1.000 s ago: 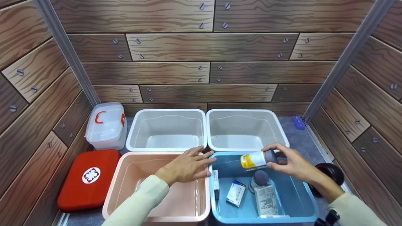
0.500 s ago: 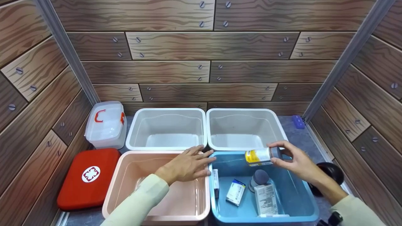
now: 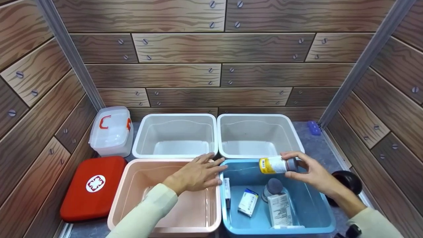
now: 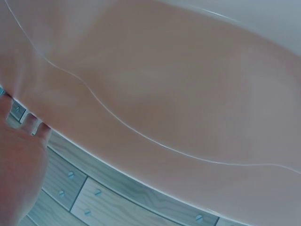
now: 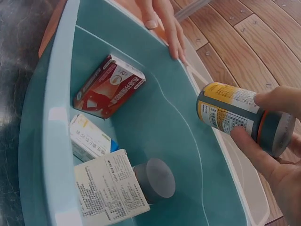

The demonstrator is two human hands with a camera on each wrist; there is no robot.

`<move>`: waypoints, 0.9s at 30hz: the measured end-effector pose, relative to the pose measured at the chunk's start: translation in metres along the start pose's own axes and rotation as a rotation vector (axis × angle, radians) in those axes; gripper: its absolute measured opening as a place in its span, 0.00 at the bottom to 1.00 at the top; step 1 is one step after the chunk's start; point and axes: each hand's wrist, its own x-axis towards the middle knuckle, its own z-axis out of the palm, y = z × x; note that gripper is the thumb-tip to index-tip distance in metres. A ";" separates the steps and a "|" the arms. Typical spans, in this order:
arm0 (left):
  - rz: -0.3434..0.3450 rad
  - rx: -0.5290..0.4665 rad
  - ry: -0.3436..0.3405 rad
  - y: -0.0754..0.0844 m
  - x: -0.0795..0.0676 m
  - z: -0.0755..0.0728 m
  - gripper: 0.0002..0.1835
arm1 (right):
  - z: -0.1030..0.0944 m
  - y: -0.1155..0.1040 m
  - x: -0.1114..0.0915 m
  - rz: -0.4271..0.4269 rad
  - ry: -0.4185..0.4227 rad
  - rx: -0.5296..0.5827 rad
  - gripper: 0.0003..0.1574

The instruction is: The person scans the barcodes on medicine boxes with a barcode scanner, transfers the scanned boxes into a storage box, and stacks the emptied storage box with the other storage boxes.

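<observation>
Pinching yellow-and-white-labelled cylindrical bottle (image 3: 273, 165) in right hand (image 3: 309, 172), lower right; long axis near-horizontal, base leftward, grey cap (image 3: 291, 165) partly finger-hidden. Resting left hand (image 3: 195, 174), fingers apart.

Left sleeve (image 3: 145, 211): pale cream, ends behind left hand (image 3: 197, 174). Right sleeve (image 3: 376, 222): likewise pale cream; black device (image 3: 354, 230) beside it, behind right hand (image 3: 310, 172).

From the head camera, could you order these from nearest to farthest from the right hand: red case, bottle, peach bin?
1. Bottle: held in the right hand.
2. Peach bin: left of the blue bin.
3. Red case: farther left, beyond the peach bin.
</observation>
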 end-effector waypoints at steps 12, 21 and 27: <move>-0.007 -0.012 0.004 0.000 0.001 0.000 0.35 | -0.013 0.004 -0.012 0.153 0.152 -0.054 0.31; -0.011 -0.007 -0.007 0.000 0.000 0.000 0.35 | -0.045 0.021 -0.048 0.164 0.417 -0.108 0.25; -0.006 -0.013 0.001 0.000 -0.001 0.000 0.36 | -0.058 0.030 -0.079 0.221 0.568 0.063 0.21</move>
